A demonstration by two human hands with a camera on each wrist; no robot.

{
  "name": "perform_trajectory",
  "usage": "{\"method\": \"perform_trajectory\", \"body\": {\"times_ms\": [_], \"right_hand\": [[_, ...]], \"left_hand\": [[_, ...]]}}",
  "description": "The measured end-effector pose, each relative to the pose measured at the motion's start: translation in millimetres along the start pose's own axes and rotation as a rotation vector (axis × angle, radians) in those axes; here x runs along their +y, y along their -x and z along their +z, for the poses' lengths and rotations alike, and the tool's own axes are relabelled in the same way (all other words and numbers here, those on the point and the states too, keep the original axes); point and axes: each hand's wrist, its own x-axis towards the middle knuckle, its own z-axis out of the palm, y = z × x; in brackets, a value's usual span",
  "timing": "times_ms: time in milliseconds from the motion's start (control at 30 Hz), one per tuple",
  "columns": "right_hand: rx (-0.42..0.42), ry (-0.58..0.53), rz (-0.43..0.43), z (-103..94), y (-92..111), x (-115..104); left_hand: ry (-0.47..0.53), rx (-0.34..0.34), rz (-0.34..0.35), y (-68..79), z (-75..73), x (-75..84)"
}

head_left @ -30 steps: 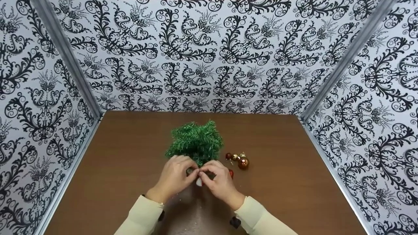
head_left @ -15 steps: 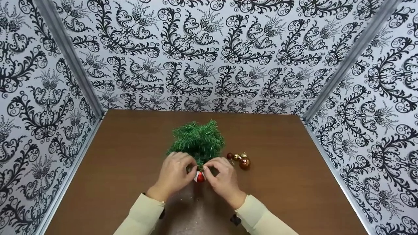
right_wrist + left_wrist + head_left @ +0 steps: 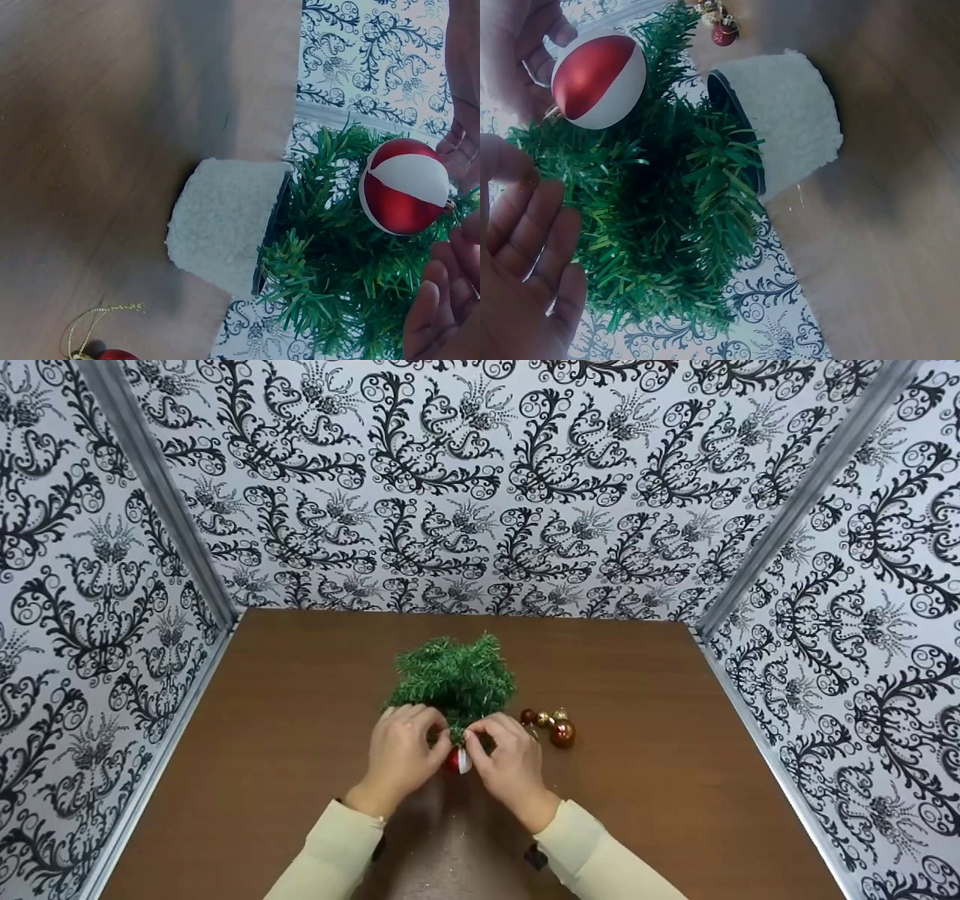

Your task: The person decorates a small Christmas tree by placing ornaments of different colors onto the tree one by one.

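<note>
A red and white Christmas bauble (image 3: pixel 456 760) hangs at the tip of a branch on the near side of a small green artificial Christmas tree (image 3: pixel 454 675). My left hand (image 3: pixel 403 746) and right hand (image 3: pixel 510 757) flank its top, each with thumb and index finger pinched together. What lies between the fingertips, loop or branch tip, is too small to tell. In the left wrist view the bauble (image 3: pixel 600 79) has its gold cap towards the fingers. The right wrist view shows the bauble (image 3: pixel 406 186) in front of the tree's needles, between both hands.
Right of the tree lie several small gold and red baubles, with a larger copper-coloured bauble (image 3: pixel 562 733). The tree stands in a white, rough-textured pot (image 3: pixel 787 124) on a brown table (image 3: pixel 637 810). Patterned walls (image 3: pixel 450 487) enclose the back and sides.
The bauble has come into fuller view below the fingertips and has turned, showing red and white sides in turn. Both hands have shifted slightly up, still close together at the branch.
</note>
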Motion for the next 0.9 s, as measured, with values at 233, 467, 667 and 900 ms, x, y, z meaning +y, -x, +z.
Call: {"method": "perform_trajectory", "body": {"times_ms": [233, 467, 667, 900], "right_hand": [[-0.045, 0.063, 0.046, 0.3, 1, 0], [-0.101, 0.108, 0.002, 0.0, 4, 3], [-0.135, 0.148, -0.015, 0.5, 5, 5], [-0.159, 0.123, -0.028, -6.5, 8, 8]], "left_hand": [[-0.016, -0.023, -0.022, 2.0, 3.3, 0.7], [-0.06, -0.159, 0.006, -1.9, -6.1, 1.9], [-0.105, -0.167, 0.022, -4.0, -7.7, 3.0], [-0.037, -0.103, 0.033, -2.5, -5.9, 4.1]]}}
